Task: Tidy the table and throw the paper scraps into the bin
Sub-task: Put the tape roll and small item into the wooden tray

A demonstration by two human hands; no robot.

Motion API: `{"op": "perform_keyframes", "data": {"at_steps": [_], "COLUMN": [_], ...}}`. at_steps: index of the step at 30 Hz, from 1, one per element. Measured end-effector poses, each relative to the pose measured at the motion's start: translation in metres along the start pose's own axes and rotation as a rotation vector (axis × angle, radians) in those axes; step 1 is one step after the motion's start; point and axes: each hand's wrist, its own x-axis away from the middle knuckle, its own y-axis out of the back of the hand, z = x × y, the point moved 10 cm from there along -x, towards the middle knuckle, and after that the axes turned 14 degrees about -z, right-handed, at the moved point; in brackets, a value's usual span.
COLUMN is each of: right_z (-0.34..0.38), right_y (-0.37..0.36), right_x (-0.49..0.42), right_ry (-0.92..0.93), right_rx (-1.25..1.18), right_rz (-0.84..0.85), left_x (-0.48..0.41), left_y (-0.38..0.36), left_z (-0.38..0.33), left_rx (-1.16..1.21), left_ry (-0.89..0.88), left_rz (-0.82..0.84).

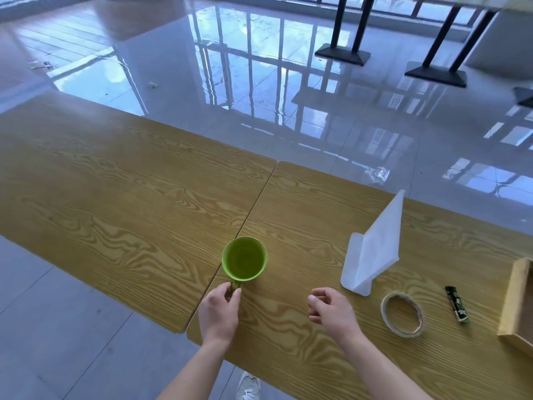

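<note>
Left hand on the green cup, right hand loose beside it.

The green cup (244, 258) stands upright on the wooden surface (121, 180), at the seam between 2 tabletops. The left hand (219, 311) pinches its handle; the right hand (331, 310) hovers half-curled, holding nothing. Further right: a white stand (372, 249), a tape roll (403, 314), a dark sachet (457, 304).

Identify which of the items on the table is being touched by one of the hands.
The green mug: the left hand pinches its handle. The tape roll, white stand and dark sachet lie untouched.
</note>
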Motion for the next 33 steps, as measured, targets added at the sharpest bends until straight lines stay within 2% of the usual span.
{"op": "perform_keyframes", "data": {"at_steps": [7, 10, 14, 24, 29, 33], "right_z": [-0.003, -0.006, -0.013, -0.062, -0.098, -0.12], "right_y": [0.01, 0.025, 0.058, 0.195, 0.257, 0.298], "right_x": [0.001, 0.004, 0.01, 0.031, 0.036, 0.045], "right_ry": [-0.008, -0.007, -0.012, 0.011, -0.004, 0.008], "right_rx": [-0.002, -0.022, -0.02, 0.192, 0.289, 0.336], "right_rz": [-0.012, -0.053, -0.126, -0.373, -0.465, -0.552], "left_x": [0.01, 0.031, 0.07, 0.171, 0.213, 0.23], "left_y": [0.018, 0.024, -0.003, -0.101, -0.153, -0.187], "left_z": [0.0, -0.009, -0.041, -0.138, -0.183, -0.208], "left_rx": [0.005, 0.003, -0.016, 0.011, -0.05, -0.147], "left_ry": [-0.001, -0.113, -0.357, -0.636, -0.742, -0.823], "left_rz": [-0.037, -0.044, 0.139, 0.492, 0.575, 0.572]}}
